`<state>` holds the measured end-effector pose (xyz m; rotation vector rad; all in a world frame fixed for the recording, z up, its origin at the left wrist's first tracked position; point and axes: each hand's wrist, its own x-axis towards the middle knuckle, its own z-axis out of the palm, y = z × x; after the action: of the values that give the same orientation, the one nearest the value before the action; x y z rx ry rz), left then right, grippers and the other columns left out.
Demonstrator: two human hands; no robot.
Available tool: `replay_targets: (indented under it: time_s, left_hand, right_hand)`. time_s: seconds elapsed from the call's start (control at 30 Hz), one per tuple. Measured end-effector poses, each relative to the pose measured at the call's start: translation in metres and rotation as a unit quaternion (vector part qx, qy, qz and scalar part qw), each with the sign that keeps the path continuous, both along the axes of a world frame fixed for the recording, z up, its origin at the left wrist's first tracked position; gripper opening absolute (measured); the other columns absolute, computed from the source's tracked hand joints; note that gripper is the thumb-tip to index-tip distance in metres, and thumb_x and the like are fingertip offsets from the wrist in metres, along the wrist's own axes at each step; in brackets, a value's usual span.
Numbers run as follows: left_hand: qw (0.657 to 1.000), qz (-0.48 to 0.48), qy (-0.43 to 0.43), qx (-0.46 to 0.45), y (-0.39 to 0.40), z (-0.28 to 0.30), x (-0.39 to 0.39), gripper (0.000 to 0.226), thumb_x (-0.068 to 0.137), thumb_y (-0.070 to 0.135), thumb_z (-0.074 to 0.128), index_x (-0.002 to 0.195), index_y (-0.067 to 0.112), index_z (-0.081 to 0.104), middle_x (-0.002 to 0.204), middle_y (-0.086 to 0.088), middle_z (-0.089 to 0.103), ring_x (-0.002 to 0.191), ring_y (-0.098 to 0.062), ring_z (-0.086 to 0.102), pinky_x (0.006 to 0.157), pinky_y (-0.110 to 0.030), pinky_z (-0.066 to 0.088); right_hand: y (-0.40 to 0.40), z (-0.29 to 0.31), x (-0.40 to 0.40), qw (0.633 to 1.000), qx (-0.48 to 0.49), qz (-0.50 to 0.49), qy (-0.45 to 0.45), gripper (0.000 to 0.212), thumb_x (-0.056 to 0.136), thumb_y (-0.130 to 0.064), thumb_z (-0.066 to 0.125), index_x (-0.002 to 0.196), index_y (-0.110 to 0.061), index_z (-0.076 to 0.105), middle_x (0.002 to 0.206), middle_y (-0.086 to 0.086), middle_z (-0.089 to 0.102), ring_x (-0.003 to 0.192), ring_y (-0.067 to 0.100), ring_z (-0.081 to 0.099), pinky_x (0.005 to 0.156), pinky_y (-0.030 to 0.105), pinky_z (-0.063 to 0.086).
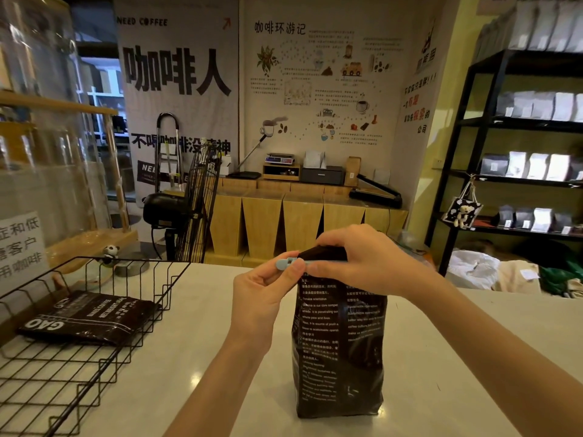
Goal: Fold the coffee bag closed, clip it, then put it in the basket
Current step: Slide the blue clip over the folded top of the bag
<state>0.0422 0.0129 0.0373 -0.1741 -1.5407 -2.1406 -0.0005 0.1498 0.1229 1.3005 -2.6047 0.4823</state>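
Observation:
A tall dark brown coffee bag (339,348) with white print stands upright on the pale counter (202,326), its top folded over. A light blue clip (285,264) lies across the fold. My left hand (263,294) pinches the clip's left end with thumb and fingers. My right hand (362,258) wraps over the folded top and the clip's right part, hiding that end. A black wire basket (94,348) sits at the left on the counter, well apart from the bag.
A second dark coffee bag (88,316) lies flat inside the basket. A black floor fan (189,212) and wooden cabinets (303,222) stand beyond the counter's far edge. Black shelves (517,152) with bags fill the right side. A clear cylinder (41,121) rises at far left.

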Motion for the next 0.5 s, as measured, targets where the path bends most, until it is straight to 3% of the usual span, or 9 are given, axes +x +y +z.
replay_targets:
  time_s: [0.17,0.4,0.5]
  left_hand:
    - [1.000,0.005,0.004,-0.017,-0.001,0.000,-0.003,0.023,0.058,0.028,0.065,0.080,0.024,0.070,0.073,0.006,0.076,0.084,-0.011,0.070,0.079,-0.023,0.054]
    - [0.994,-0.050,0.013,-0.100,-0.019,0.005,-0.002,0.034,0.065,0.027,0.063,0.096,0.015,0.070,0.091,-0.001,0.075,0.095,-0.018,0.067,0.083,-0.027,0.055]
    - [0.991,-0.048,0.017,-0.127,-0.024,0.007,-0.001,0.034,0.062,0.029,0.064,0.093,0.019,0.070,0.088,0.003,0.076,0.091,-0.015,0.068,0.076,-0.024,0.056]
  right_hand:
    - [0.001,-0.003,0.002,1.000,-0.023,0.000,0.010,0.030,0.084,-0.045,0.054,0.096,-0.020,0.062,0.083,-0.005,0.065,0.078,0.014,0.062,0.067,0.034,0.054]
    - [0.006,-0.001,0.003,0.999,-0.038,0.005,-0.027,0.026,0.083,-0.040,0.055,0.096,-0.019,0.064,0.085,0.001,0.069,0.078,0.015,0.064,0.072,0.040,0.055]
    - [0.005,-0.002,0.005,0.999,-0.036,0.003,-0.024,0.025,0.084,-0.039,0.055,0.098,-0.020,0.063,0.086,0.001,0.069,0.079,0.015,0.063,0.072,0.040,0.054]
